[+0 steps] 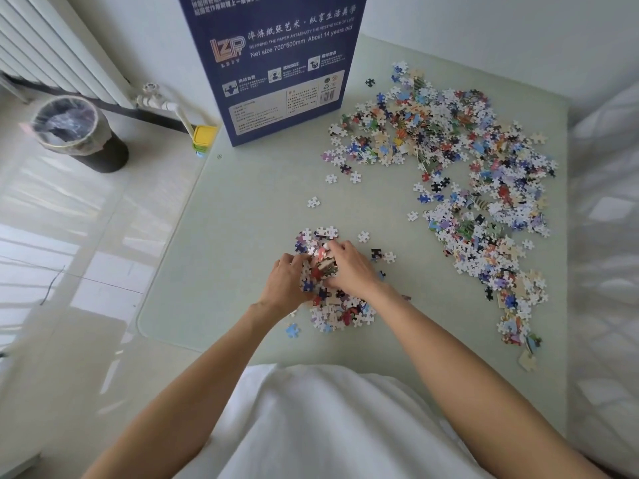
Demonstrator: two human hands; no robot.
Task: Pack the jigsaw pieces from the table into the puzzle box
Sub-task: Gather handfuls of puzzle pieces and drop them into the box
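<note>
Jigsaw pieces (460, 188) are spread loose across the right and far part of the bench (242, 216), and a smaller heap (337, 305) is gathered near the front edge. That heap is being worked: the left hand (287, 281) and the right hand (349, 267) are curled inward from either side, fingers bent, and a clump of pieces (325, 266) is pressed between them. The gathering step is judged to be in hand, with most of the packing left to do, since the large spread is untouched.

The puzzle box (276, 63), dark blue with white print, is stood upright at the far edge of the bench, well apart from the hands; its opening is cut off by the frame. The next move calls for the clump to be lifted without spilling, carried across and dropped in from above.

The bench is pale green, smooth and matte, with a rounded corner. To the left, a glossy pale floor, a lined waste bin (76, 133) and a white radiator (52, 46) are seen.
</note>
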